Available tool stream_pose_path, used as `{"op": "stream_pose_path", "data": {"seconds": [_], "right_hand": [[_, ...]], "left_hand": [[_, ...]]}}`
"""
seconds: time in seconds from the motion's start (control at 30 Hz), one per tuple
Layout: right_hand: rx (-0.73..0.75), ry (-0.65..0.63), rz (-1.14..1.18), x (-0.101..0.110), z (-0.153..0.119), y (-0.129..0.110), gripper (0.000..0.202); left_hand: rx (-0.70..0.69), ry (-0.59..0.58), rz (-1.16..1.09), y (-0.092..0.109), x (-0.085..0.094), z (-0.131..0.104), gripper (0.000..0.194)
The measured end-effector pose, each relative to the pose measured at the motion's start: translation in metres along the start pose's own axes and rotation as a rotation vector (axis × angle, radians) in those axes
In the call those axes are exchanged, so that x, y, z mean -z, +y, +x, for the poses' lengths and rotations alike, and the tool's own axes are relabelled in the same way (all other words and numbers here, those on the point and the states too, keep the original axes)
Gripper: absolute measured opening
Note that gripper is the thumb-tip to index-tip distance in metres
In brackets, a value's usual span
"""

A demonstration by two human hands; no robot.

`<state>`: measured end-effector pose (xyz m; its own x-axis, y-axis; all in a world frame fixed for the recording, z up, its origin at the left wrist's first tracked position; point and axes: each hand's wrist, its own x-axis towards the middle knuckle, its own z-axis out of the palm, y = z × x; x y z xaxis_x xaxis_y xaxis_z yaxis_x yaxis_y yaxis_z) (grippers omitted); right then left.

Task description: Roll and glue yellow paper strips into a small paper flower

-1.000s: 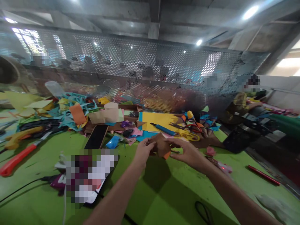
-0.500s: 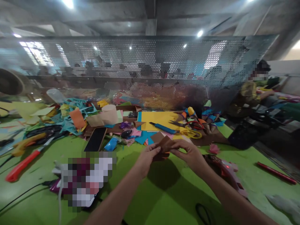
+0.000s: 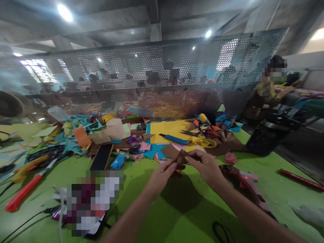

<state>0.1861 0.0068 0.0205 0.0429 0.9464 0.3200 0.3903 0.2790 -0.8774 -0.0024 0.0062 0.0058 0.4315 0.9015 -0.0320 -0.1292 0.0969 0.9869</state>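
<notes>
Between my two hands, above the green table [image 3: 141, 216], is a small folded piece of brown paper [image 3: 180, 157]. My left hand [image 3: 163, 173] pinches its left side between thumb and fingers. The thumb and fingers of my right hand [image 3: 202, 165] close on its right side. Under the paper a bit of orange shows, partly hidden by my fingers. Just behind my hands lie more brown paper [image 3: 170, 151], a blue cutter [image 3: 173, 139] and yellow-handled scissors [image 3: 206, 143].
Paper scraps [image 3: 81, 126] pile up at the back left. A phone [image 3: 101, 157], a red-handled knife [image 3: 25, 194] and a pink glue gun [image 3: 249, 185] lie around. A dark bottle [image 3: 263, 135] stands right. A person [image 3: 269, 87] sits beyond the mesh screen [image 3: 131, 77].
The brown paper has turned and looks narrower, with my fingers drawn closer over it. The camera view has tilted slightly.
</notes>
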Motion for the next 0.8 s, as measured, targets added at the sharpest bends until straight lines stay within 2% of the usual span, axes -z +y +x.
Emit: {"op": "stream_pose_path", "data": {"seconds": [0.1, 0.27, 0.43, 0.57, 0.67, 0.73, 0.8], "right_hand": [[-0.002, 0.0, 0.011, -0.001, -0.001, 0.0, 0.02], [0.027, -0.025, 0.059, -0.001, 0.0, -0.001, 0.021], [-0.004, -0.115, 0.125, 0.0, 0.001, 0.0, 0.046], [-0.002, -0.173, 0.084, 0.001, 0.005, 0.007, 0.04], [0.103, -0.12, -0.128, 0.004, 0.028, 0.011, 0.029], [0.216, -0.051, -0.459, 0.005, 0.057, 0.008, 0.026], [0.241, -0.005, -0.577, 0.002, 0.094, 0.0, 0.026]], "left_hand": [[-0.061, 0.017, 0.107, -0.003, -0.001, 0.002, 0.045], [-0.049, 0.059, 0.169, -0.007, -0.001, 0.005, 0.042], [-0.053, 0.098, 0.218, -0.013, 0.002, 0.007, 0.037], [-0.076, 0.163, 0.213, -0.015, 0.001, 0.008, 0.026], [-0.088, 0.323, 0.124, -0.013, 0.0, 0.007, 0.023], [-0.1, 0.404, 0.086, -0.012, 0.0, 0.008, 0.024], [-0.111, 0.423, 0.085, -0.013, 0.001, 0.01, 0.019]]}}
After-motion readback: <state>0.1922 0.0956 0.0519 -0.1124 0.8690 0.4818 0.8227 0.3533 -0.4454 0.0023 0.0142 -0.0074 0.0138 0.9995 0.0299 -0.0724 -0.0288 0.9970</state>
